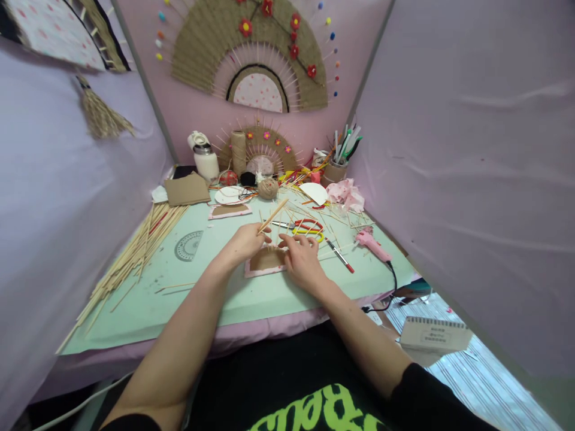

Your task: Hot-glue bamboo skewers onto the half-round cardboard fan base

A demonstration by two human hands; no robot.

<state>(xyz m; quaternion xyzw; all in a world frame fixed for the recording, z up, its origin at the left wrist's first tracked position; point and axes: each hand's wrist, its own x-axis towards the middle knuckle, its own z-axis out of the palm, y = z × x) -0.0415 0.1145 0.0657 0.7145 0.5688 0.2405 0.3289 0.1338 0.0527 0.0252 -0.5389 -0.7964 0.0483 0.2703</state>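
My left hand [252,238] is closed around a small bundle of thin wooden sticks [275,214], which slants up to the right. Under both hands lies a piece of brown cardboard [266,261] with a pink fabric edge. Several short sticks stand out from its far side. Over the right part of this cardboard, my right hand [303,261] has its fingers bent down and its thumb close to them. Whatever its fingertips pinch is too small to make out. Just beyond lie scissors [308,227] with red and yellow handles.
Long sticks [130,257] and a protractor [188,245] lie on the left. A pen [339,256] and a corded pink glue gun [372,245] lie on the right. Twine [268,188], a white bottle [205,160] and a tool holder [335,173] stand at the back.
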